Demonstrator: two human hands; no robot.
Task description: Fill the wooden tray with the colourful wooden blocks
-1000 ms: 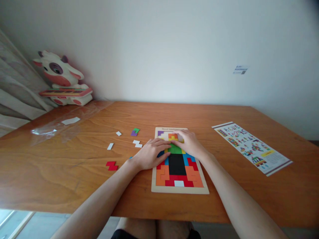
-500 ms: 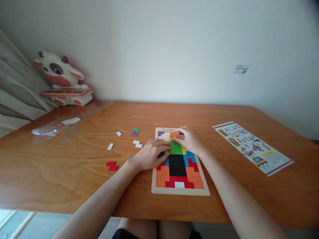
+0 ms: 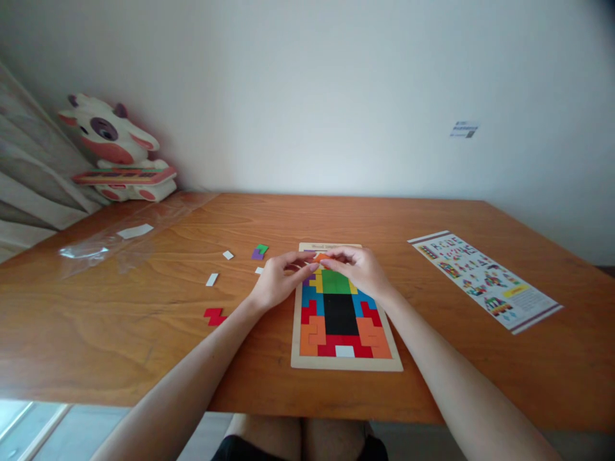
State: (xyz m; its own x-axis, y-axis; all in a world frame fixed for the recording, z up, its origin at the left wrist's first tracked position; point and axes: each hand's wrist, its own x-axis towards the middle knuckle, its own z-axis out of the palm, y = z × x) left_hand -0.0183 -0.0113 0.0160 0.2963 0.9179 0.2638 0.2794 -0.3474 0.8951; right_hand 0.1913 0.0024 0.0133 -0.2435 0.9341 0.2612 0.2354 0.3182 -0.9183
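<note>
Between the fingertips of both hands is an orange puzzle piece [image 3: 321, 257], partly covered by the fingers. My left hand [image 3: 283, 276] pinches it from the left, and my right hand [image 3: 359, 267] pinches it from the right. Both are over the upper part of a wooden puzzle board [image 3: 346, 363]. Green, yellow, blue, red, orange and white pieces fill the board's lower area around a black block [image 3: 341, 315]. The top rows are mostly hidden behind my hands.
Left of the board lie a red piece [image 3: 214, 317], small white pieces [image 3: 212, 280], and green and purple pieces [image 3: 260, 251]. A printed pattern sheet [image 3: 485, 282] is on the right. A clear plastic bag [image 3: 91, 253] and a cow-shaped toy keyboard [image 3: 122, 153] occupy the back left.
My left hand has lifted off the board's left side and moved up to the orange piece. My right hand has shifted slightly left with that piece, which is now held between both hands.
</note>
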